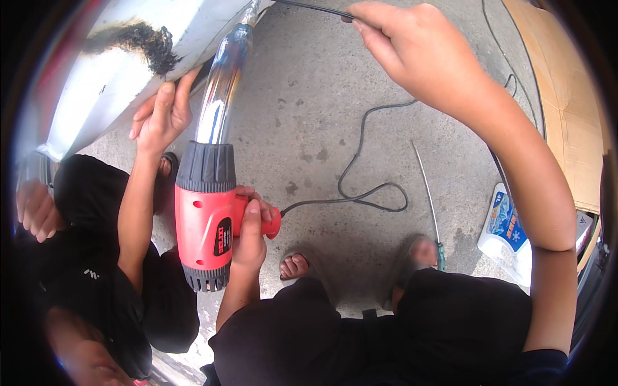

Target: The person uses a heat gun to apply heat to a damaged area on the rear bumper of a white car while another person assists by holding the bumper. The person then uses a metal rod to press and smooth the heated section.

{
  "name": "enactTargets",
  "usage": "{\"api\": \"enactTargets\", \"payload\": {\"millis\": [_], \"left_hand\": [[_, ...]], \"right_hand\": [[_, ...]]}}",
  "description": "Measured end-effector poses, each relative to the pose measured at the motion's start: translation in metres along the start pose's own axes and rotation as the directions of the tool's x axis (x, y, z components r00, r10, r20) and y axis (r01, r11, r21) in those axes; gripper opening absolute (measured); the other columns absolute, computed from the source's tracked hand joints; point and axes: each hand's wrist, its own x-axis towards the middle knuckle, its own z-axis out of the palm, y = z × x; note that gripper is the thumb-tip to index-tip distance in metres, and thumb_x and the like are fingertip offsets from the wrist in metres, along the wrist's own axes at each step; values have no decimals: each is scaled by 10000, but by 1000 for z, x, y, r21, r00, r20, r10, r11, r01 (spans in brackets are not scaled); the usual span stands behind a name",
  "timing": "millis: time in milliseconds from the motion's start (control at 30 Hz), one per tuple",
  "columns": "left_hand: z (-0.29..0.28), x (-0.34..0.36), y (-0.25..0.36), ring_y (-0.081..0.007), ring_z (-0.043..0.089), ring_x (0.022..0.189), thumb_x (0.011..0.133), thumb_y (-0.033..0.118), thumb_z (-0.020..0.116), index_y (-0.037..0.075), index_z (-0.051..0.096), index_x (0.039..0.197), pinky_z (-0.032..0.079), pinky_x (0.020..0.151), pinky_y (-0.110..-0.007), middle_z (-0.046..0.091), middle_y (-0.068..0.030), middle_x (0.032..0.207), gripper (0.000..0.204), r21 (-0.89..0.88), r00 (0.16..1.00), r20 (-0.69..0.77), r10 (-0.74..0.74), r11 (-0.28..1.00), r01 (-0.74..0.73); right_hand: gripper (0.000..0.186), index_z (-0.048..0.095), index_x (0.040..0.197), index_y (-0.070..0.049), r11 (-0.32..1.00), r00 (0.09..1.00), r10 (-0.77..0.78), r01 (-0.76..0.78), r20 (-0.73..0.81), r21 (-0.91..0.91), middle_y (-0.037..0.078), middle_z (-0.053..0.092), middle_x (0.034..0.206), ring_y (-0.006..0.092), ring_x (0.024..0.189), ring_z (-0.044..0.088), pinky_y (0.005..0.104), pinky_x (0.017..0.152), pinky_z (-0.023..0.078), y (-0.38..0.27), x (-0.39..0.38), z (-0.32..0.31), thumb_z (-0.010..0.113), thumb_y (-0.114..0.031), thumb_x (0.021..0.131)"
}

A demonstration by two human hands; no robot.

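Observation:
A red and black heat gun [205, 215] points up and away, its long metal nozzle [222, 90] discoloured by heat. My left hand [251, 235] is wrapped round its handle. The nozzle tip lies at the edge of a white curved panel [119, 83], which bears a black charred patch [151, 45]. At the top, my right hand [412, 42] pinches a thin black rod [309, 7] between thumb and fingers. This rod runs left toward the nozzle tip; its far end is cut off by the picture's edge. Another person's hand [164, 119] touches the panel's lower edge.
A black cable [347, 167] loops over the concrete floor [302, 116] from the gun. On the right lie a long thin screwdriver [427, 186] by my foot, a white jug [505, 231] with a blue label, and cardboard [570, 90]. Another person [96, 270] crouches at left.

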Motion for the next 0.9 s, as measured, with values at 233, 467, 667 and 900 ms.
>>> {"api": "enactTargets", "payload": {"millis": [233,467,667,900], "left_hand": [[1,0,2,-160,513,659,918,73,534,-2,488,1134,495,661,-360,530,-95,779,232,-21,1000,18,-2,1000,2],[2,-2,3,-158,514,662,919,79,535,-3,487,1134,498,663,-360,530,-96,787,235,2,1000,8,21,1000,-21],[1,0,3,-157,519,665,916,85,538,-3,489,1135,499,669,-359,527,-93,792,241,-37,1000,14,-20,999,21],[0,0,0,-157,521,670,915,92,544,0,490,1136,500,676,-361,525,-91,791,245,-34,1000,8,-15,999,15]], "right_hand": [[97,631,898,-37,993,992,-103,99,-69,-60,217,631,688,419,629,631,492,587,511,-2,2,1,574,-115,897],[134,651,958,-21,997,994,-66,63,-92,-41,227,644,732,426,668,637,494,618,515,-3,-2,-1,576,-119,907],[144,661,976,-17,1000,996,-3,5,-93,18,240,646,750,427,687,645,484,634,525,1,0,4,576,-110,905],[144,661,981,-27,999,996,-22,19,-88,-34,246,637,731,432,667,642,493,614,523,3,1,4,582,-113,898]]}}
